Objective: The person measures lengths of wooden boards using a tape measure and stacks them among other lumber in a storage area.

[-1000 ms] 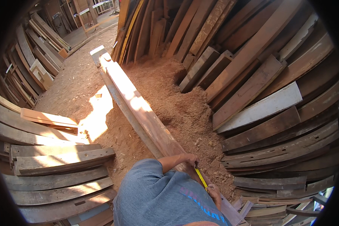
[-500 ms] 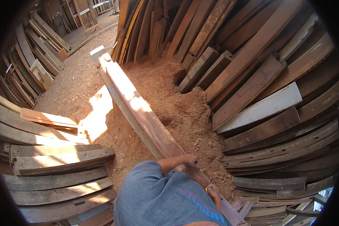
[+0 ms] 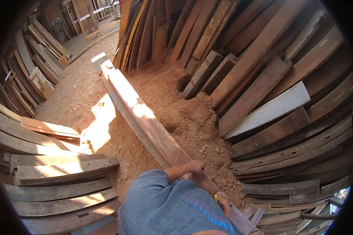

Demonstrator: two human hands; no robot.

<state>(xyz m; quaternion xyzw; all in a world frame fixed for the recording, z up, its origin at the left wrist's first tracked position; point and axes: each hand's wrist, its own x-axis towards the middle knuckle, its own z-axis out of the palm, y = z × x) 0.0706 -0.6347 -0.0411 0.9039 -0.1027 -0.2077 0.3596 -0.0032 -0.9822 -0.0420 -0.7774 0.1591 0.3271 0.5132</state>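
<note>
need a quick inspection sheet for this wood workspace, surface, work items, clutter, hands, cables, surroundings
Surface: long weathered grey wooden beam under the work, partly sunlit at its far end.
Work items: long reddish-brown wooden plank lying along the beam; small yellow tape measure, mostly hidden.
Clutter: heaped brown sawdust right of the plank.
Hands: left hand at the plank, fingers curled, contents unclear; right hand closed around the tape measure.
Cables: nothing seen.
Surroundings: stacked grey-brown timbers at left; at right, many dark brown boards and one white-faced rectangular board.
</note>
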